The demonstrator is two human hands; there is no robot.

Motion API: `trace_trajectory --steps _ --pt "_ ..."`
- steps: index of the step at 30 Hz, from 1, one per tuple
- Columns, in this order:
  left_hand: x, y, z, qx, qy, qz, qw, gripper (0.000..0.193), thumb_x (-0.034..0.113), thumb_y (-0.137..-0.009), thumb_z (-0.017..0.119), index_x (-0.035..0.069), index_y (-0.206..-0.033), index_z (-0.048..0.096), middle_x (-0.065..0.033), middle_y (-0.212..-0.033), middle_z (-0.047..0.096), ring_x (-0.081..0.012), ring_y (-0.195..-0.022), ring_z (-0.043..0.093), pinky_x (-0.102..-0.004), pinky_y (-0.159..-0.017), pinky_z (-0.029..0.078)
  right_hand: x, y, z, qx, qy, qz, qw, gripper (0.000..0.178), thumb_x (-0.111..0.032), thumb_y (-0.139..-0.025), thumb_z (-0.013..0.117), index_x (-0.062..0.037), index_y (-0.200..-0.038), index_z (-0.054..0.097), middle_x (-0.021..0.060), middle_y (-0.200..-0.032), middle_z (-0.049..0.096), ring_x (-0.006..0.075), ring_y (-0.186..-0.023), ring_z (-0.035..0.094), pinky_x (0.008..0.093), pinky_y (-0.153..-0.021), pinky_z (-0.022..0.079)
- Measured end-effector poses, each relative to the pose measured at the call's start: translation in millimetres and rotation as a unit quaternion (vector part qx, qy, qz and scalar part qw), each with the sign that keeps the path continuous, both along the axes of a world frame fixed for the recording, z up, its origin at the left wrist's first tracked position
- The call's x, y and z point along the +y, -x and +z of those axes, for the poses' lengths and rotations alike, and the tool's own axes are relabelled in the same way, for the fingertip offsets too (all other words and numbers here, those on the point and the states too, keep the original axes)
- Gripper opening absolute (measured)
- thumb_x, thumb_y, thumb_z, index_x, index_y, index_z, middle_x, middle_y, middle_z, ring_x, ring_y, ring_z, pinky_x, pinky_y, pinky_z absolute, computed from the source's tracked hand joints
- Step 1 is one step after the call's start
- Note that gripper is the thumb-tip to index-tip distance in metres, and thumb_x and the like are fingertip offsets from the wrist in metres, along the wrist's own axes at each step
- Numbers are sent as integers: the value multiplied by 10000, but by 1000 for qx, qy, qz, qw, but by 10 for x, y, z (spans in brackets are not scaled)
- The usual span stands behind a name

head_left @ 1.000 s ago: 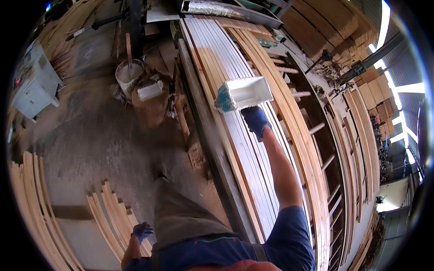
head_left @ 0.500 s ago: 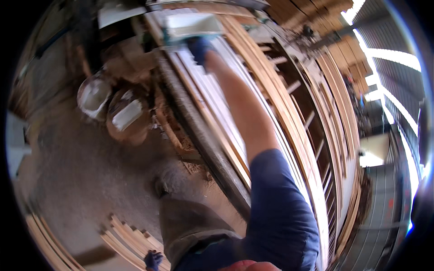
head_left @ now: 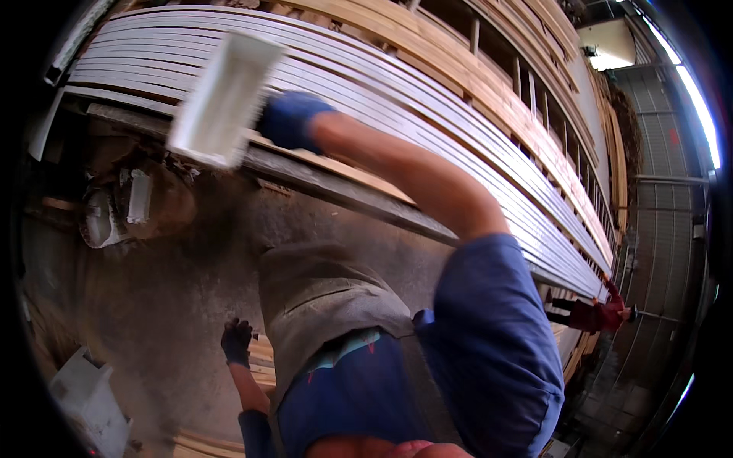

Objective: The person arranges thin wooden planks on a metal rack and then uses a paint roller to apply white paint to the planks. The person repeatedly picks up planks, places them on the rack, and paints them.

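Observation:
My right hand, in a blue glove, is closed on the side of a white rectangular tub. It holds the tub tilted above the near edge of a long row of white-coated wooden strips. The tub's open hollow faces up toward me, its inside whitish. Glove and tub are slightly blurred, and the fingertips are hidden behind the tub. Low on the left, away from the bench, my left hand hangs in a dark glove, its fingers loosely bent and apart, with nothing seen in them.
A dark beam edges the bench. Below its left end stand a round white-crusted bucket and a stump-like block. Bare timber lies beyond the strips. A person in red stands at the far right end.
My view has swung round along the bench. My right hand has brought the tub nearer and tilted it. My left hand now appears higher in view, beside the bare strips on the floor.

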State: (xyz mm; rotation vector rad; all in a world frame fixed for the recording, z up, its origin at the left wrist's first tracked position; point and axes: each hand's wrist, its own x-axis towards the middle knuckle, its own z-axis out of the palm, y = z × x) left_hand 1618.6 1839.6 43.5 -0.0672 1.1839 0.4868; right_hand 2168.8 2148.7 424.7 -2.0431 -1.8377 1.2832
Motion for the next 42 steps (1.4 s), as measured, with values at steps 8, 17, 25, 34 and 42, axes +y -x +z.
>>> trace_trajectory --steps 8,17,25,34,42 --pt "-91 -1420 392 169 -8 -315 934 443 419 -989 502 96 -1274 607 -104 -1051 737 -228 -863 695 -354 -733 498 -4848 -2592 -336 -19 -49 -300 953 237 -171 -851 695 -88 -1071 730 159 -992 732 271 -886 694 375 -827 549" --pt "28 -1728 551 183 -49 -390 901 418 421 -1017 479 87 -1197 656 -101 -1031 749 -220 -872 708 -364 -790 520 -7517 -3528 8 -393 147 -164 893 405 -239 -944 483 -128 -1313 608 134 -1318 628 315 -1228 572 407 -1003 481" --pt "751 -1360 605 193 -78 -308 928 395 364 -1027 459 52 -1177 649 -136 -964 754 -240 -809 731 -355 -694 558 -5958 -3569 -206 -155 -112 -546 816 69 -122 -920 612 -76 -871 629 27 -462 479 154 -309 465 327 -278 339" --pt "1404 95 375 119 0 -125 985 337 355 -997 470 101 -1184 589 -183 -1080 663 -339 -844 645 -401 -634 504 -3415 -3330 -189 -62 -134 -431 890 148 -165 -908 670 -43 -988 643 31 -567 545 120 -356 462 298 -327 367" --pt "638 -55 663 202 40 -23 978 247 332 -995 538 126 -1104 618 -154 -924 709 -270 -710 686 -335 -568 514 -715 -3019 -983 50 -263 -167 949 251 -274 -905 654 -60 -1032 685 142 -883 726 348 -804 678 414 -731 540"
